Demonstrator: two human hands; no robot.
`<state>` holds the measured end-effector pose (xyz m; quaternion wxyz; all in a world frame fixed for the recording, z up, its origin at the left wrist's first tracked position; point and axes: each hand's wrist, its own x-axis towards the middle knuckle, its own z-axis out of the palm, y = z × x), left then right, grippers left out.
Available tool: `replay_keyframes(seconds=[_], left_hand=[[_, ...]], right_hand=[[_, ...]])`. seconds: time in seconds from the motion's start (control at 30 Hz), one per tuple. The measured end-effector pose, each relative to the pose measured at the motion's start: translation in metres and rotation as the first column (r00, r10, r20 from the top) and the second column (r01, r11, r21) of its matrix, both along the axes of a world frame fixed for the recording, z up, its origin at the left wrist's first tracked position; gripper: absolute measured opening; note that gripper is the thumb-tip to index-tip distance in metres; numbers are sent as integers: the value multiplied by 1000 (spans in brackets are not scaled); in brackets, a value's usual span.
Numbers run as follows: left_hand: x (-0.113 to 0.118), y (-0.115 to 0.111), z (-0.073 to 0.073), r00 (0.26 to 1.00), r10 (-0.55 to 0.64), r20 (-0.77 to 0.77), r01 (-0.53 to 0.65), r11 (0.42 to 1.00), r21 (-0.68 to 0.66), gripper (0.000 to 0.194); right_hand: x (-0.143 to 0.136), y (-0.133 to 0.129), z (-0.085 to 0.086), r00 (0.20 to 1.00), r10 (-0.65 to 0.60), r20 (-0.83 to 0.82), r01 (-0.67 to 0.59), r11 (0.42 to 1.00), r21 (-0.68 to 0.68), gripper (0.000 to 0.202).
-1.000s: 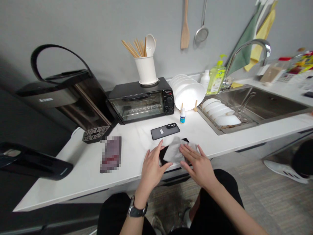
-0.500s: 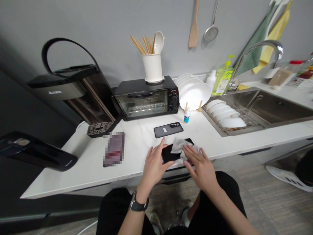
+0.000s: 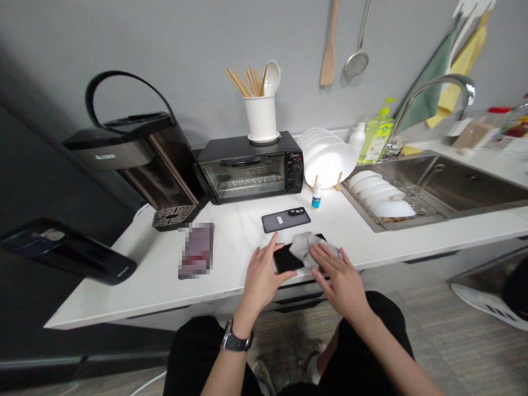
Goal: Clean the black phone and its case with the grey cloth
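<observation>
A black phone point(image 3: 287, 259) lies near the front edge of the white counter point(image 3: 235, 247). My left hand point(image 3: 263, 275) grips its left end between thumb and fingers. Under the fingers of my right hand point(image 3: 340, 280) is a crumpled grey-white cloth point(image 3: 304, 246), pressed on the phone's right part, most of which it hides. Behind the phone lies a dark phone case point(image 3: 286, 220) with camera cutouts. A small white bottle with a blue label point(image 3: 316, 197) stands upright behind the case's right end.
A toaster oven point(image 3: 251, 170) carries a white utensil holder point(image 3: 262, 118). Left are a water dispenser point(image 3: 165, 159), a dark cylindrical device point(image 3: 70, 253) and a blurred purple packet point(image 3: 198, 250). Plates point(image 3: 328, 165) and a sink point(image 3: 457, 184) with bowls are at the right.
The camera view has shifted slightly, moving the left-hand objects rightward in the picture. The cloth's folds have changed a little under my right hand. My left hand keeps its hold on the phone.
</observation>
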<state>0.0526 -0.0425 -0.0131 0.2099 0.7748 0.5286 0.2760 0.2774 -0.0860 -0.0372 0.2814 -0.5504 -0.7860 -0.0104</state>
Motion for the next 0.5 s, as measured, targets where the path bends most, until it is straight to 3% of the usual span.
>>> replay_keyframes(seconds=[0.07,0.13,0.23,0.3,0.4,0.5], left_hand=[[2,1,1,1000,0,11,1,1000,-2,103],[2,2,0,1000,3,6,-3,1000,3,100],[1,3,-3,1000,-8,-24,8,1000,-9,96],[-1,3,-4,999,-12,-45,11,1000,-27,97],[1,1,-1,999,6,-35,-7,1000,-24,99],[7,-1,3,1000,31,-4,-31,1000,-3,103]], right_hand=[[11,10,1,991,-135,2,134,990,32,46],[-8,16,4,989,-148,-14,148,988,41,49],[-57,11,9,998,47,-52,-47,999,14,55],[-72,2,12,981,184,-66,-185,982,-18,54],[-41,-2,9,980,193,-44,-195,980,-40,47],[6,13,4,1000,-14,-13,14,1000,2,44]])
